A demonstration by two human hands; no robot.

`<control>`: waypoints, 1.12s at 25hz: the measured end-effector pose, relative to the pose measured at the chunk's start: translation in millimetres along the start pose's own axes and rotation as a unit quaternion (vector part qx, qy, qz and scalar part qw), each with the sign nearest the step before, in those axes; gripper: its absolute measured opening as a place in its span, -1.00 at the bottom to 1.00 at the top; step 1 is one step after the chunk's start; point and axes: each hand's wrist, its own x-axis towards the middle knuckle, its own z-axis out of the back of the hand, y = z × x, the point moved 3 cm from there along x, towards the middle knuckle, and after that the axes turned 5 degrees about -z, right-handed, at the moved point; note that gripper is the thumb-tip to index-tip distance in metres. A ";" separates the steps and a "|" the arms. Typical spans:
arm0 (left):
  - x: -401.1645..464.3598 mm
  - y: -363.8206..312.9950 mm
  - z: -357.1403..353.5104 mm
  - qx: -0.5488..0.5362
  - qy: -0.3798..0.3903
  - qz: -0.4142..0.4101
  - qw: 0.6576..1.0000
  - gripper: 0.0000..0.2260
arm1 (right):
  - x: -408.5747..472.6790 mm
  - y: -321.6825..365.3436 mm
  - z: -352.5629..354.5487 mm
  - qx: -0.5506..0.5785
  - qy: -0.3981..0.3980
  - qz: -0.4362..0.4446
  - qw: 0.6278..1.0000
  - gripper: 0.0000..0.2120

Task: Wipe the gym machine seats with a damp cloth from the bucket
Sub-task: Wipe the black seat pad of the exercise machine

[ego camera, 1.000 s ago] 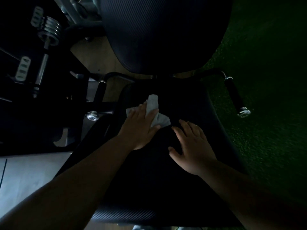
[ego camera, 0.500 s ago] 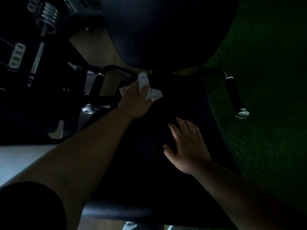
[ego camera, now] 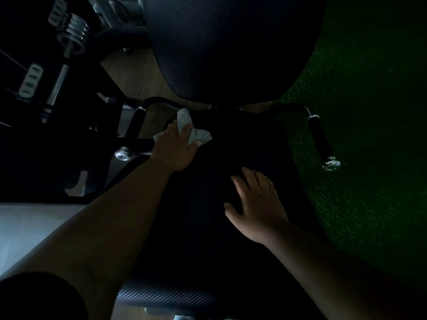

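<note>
The scene is very dark. A black padded machine seat (ego camera: 208,227) fills the middle of the view, with its textured backrest (ego camera: 231,47) above. My left hand (ego camera: 176,150) presses a crumpled pale cloth (ego camera: 196,132) flat against the seat's far left corner, close to the gap under the backrest. My right hand (ego camera: 256,204) lies flat on the seat's right half, fingers spread, nothing in it. No bucket is in view.
Two black side handles with chrome end caps flank the seat, the left handle (ego camera: 135,125) and the right handle (ego camera: 322,144). A bar with chrome weight plates (ego camera: 74,33) stands at the upper left. Green turf (ego camera: 369,112) covers the floor on the right; pale flooring (ego camera: 30,227) lies at the lower left.
My left hand has slid the cloth from the seat's middle to its far left corner, where it stays. My right hand has hardly shifted on the seat.
</note>
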 end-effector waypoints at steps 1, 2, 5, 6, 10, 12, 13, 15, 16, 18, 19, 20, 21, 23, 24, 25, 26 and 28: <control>5.0 -3.6 -1.7 0.005 0.005 0.012 1.000 -0.41 | 0.4 0.0 0.3 -0.003 0.002 -0.001 1.000 -0.29; 5.6 -8.0 -3.0 0.006 0.014 0.011 1.000 -0.41 | 0.8 0.2 1.2 -0.009 0.003 -0.002 1.000 -0.29; -19.9 -18.7 -3.0 -0.026 0.032 -0.055 0.998 -0.39 | 11.3 1.1 13.1 -0.039 0.011 -0.006 0.999 -0.35; -35.0 -23.0 -0.9 -0.038 0.026 -0.084 0.995 -0.38 | 19.6 1.5 20.4 -0.032 0.006 -0.015 0.999 -0.41; -80.9 -34.5 4.0 -0.107 0.060 -0.092 0.988 -0.11 | 55.2 19.0 43.4 0.121 -0.073 -0.044 0.989 -0.64; -85.8 -25.3 11.8 -0.174 0.070 -0.026 0.982 0.01 | 67.3 41.5 42.2 0.164 -0.077 -0.020 0.983 -0.62; -85.7 -14.4 18.1 -0.200 0.043 0.003 0.979 0.00 | 70.7 54.8 39.7 0.156 -0.072 0.006 0.985 -0.61; -88.7 14.9 29.7 -0.221 -0.044 0.053 0.973 -0.19 | 74.4 82.6 28.6 0.094 -0.051 0.082 0.991 -0.59; -92.9 28.5 32.0 -0.211 -0.067 0.077 0.972 -0.29 | 74.8 95.5 21.0 0.049 -0.033 0.121 0.991 -0.56; -100.6 44.2 27.9 -0.176 -0.049 0.094 0.979 -0.39 | 77.7 116.2 6.9 -0.045 -0.006 0.177 0.983 -0.49; -103.1 47.5 22.9 -0.171 -0.031 0.097 0.980 -0.39 | 80.9 123.4 2.2 -0.090 0.000 0.194 0.977 -0.48; -105.0 50.0 18.0 -0.178 -0.017 0.106 0.978 -0.38 | 85.1 129.4 -0.8 -0.123 0.005 0.207 0.971 -0.50; -106.1 51.1 13.7 -0.189 -0.006 0.118 0.975 -0.37 | 88.8 133.2 -2.8 -0.143 0.017 0.211 0.967 -0.54; -103.6 54.0 7.9 -0.208 0.001 0.127 0.970 -0.36 | 92.3 134.4 -5.9 -0.117 0.056 0.188 0.973 -0.56; -101.5 54.5 7.2 -0.213 0.000 0.125 0.969 -0.36 | 91.5 131.9 -6.8 -0.094 0.071 0.169 0.978 -0.51; -100.4 54.1 7.6 -0.216 -0.005 0.121 0.969 -0.37 | 90.2 127.7 -6.7 -0.090 0.071 0.158 0.981 -0.45; -99.7 52.7 8.7 -0.216 -0.010 0.116 0.969 -0.37 | 90.4 120.9 -5.0 -0.106 0.061 0.154 0.981 -0.42; -96.1 45.7 10.8 -0.188 0.000 0.102 0.977 -0.34 | 100.6 97.6 1.3 -0.156 0.028 0.127 0.979 -0.43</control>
